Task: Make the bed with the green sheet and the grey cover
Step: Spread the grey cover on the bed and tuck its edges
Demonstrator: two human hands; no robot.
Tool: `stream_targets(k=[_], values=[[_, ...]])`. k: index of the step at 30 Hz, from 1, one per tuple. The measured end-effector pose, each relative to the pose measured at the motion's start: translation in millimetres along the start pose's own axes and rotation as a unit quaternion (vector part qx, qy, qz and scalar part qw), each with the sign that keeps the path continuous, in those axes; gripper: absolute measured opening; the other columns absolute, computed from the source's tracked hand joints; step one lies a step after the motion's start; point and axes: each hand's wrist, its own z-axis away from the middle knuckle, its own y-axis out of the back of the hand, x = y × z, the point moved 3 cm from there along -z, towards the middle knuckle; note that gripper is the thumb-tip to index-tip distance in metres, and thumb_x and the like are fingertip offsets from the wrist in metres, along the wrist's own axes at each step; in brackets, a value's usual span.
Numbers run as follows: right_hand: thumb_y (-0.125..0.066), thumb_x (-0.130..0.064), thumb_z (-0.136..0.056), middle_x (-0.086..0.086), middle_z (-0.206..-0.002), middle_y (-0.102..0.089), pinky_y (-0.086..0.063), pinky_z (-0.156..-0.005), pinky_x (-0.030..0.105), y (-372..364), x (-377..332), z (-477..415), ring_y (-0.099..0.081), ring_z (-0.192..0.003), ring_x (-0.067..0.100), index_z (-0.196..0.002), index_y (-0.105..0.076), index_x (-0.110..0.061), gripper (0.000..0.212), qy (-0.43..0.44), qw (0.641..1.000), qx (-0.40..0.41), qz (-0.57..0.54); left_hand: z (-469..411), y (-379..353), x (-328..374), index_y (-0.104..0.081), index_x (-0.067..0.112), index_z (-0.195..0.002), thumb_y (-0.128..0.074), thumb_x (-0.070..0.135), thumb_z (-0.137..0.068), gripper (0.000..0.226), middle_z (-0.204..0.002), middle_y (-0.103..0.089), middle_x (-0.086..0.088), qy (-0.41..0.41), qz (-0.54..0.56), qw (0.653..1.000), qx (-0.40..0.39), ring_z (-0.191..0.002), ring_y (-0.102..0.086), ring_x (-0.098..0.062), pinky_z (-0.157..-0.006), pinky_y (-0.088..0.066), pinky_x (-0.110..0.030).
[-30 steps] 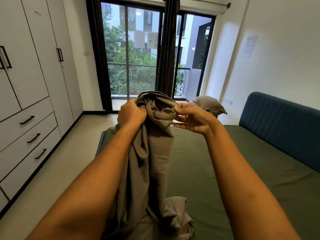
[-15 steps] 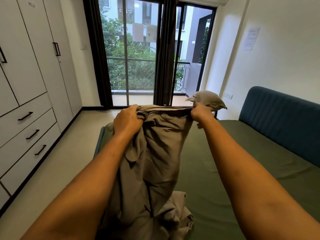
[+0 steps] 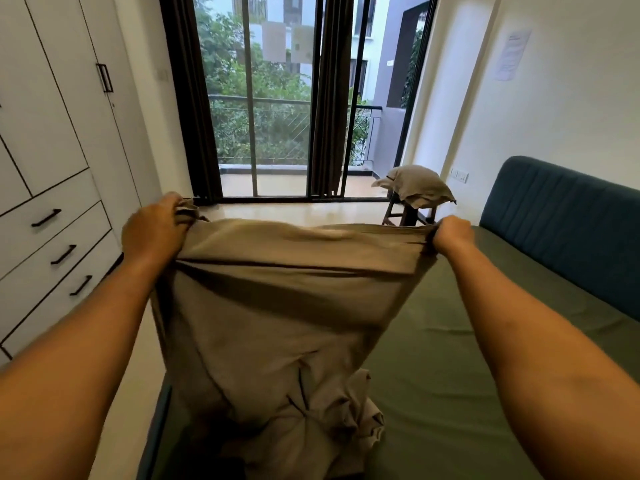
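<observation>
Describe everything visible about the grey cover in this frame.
The grey cover is a thin, grey-beige woven cloth, creased and folded. Its top edge is stretched wide between the left hand and the right hand, both gripping bunched fabric. It hangs down from there over the green sheet, and its lower end lies crumpled on the bed near the camera.

green sheet [image 3: 485, 358] bare rightward, headboard [image 3: 568, 230] beyond, stool [image 3: 408, 213] perhaps near

The hands have drawn well apart: the left hand [image 3: 152, 230] has gone left, the right hand [image 3: 452, 233] right. The cover [image 3: 284, 306], bunched between them a second ago, now stretches wide and taut along its top edge, hiding more of the sheet [image 3: 485, 341].
</observation>
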Motion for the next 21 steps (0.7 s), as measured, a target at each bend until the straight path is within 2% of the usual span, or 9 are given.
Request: stream_targets(k=[5,8,11,13,15,18,21], values=[[-0.047,-0.002,-0.094,0.023,-0.123,-0.056,-0.047,-0.088,0.039,-34.2,-3.2,17.4,-0.057,-0.109,0.037,-0.114,-0.058,0.004,0.024,-0.018,0.998,-0.051,-0.012,1.7,-23.8,-10.2,-0.059,0.014,-0.116,-0.056,0.025,-0.091,0.027,-0.107,-0.063,-0.024,0.081,0.014,0.997,-0.006,-0.096,-0.058,-0.045,-0.078,-0.047,-0.047],[-0.051,0.000,-0.089,0.025,-0.119,-0.058,-0.048,-0.083,0.039,-32.1,17.3,19.7,-0.058,-0.100,0.037,-0.104,-0.061,0.003,0.018,-0.050,0.996,-0.070,-0.017,10.7,-19.0,-39.9,-0.060,0.014,-0.118,-0.051,0.031,-0.095,0.030,-0.116,-0.061,-0.024,0.182,0.046,0.982,0.026,-0.105,-0.055,-0.045,-0.084,-0.045,-0.048],[-0.051,-0.001,-0.090,0.025,-0.118,-0.059,-0.050,-0.090,0.041,-36.2,14.1,25.1,-0.058,-0.107,0.040,-0.109,-0.061,0.007,0.023,-0.048,0.997,-0.058,-0.033,18.7,-25.6,-42.6,-0.058,0.011,-0.122,-0.046,0.029,-0.098,0.032,-0.124,-0.058,-0.023,0.243,0.085,0.966,0.030,-0.114,-0.052,-0.043,-0.092,-0.042,-0.047],[-0.048,-0.001,-0.091,0.024,-0.119,-0.059,-0.050,-0.093,0.045,-43.4,-0.7,31.0,-0.058,-0.109,0.041,-0.112,-0.061,0.006,0.025,-0.042,0.996,-0.057,-0.063,22.1,-36.8,-23.6,-0.057,0.007,-0.123,-0.047,0.027,-0.099,0.033,-0.126,-0.056,-0.023,0.257,0.137,0.957,0.005,-0.117,-0.051,-0.041,-0.096,-0.040,-0.044],[-0.046,-0.003,-0.092,0.022,-0.122,-0.059,-0.049,-0.094,0.046,-51.4,-18.9,35.3,-0.057,-0.112,0.041,-0.116,-0.061,0.003,0.029,-0.034,0.992,-0.068,-0.104,27.4,-49.3,3.3,-0.058,0.003,-0.121,-0.048,0.034,-0.098,0.040,-0.124,-0.058,-0.023,0.250,0.206,0.946,-0.018,-0.116,-0.052,-0.039,-0.095,-0.040,-0.039],[-0.043,-0.006,-0.096,0.020,-0.127,-0.057,-0.045,-0.097,0.040,-57.2,-44.6,40.9,-0.053,-0.118,0.038,-0.123,-0.058,0.001,0.032,-0.013,0.979,-0.101,-0.174,32.9,-68.0,38.5,-0.060,0.002,-0.116,-0.050,0.036,-0.097,0.040,-0.119,-0.061,-0.020,0.224,0.325,0.917,-0.053,-0.113,-0.055,-0.034,-0.091,-0.041,-0.033],[-0.039,-0.007,-0.098,0.020,-0.129,-0.056,-0.041,-0.098,0.039,-53.9,-45.7,37.5,-0.051,-0.118,0.036,-0.124,-0.058,-0.002,0.032,-0.018,0.971,-0.071,-0.229,26.5,-66.5,40.8,-0.057,0.003,-0.119,-0.051,0.033,-0.097,0.037,-0.121,-0.060,-0.018,0.235,0.385,0.891,-0.049,-0.113,-0.055,-0.031,-0.090,-0.042,-0.030]])
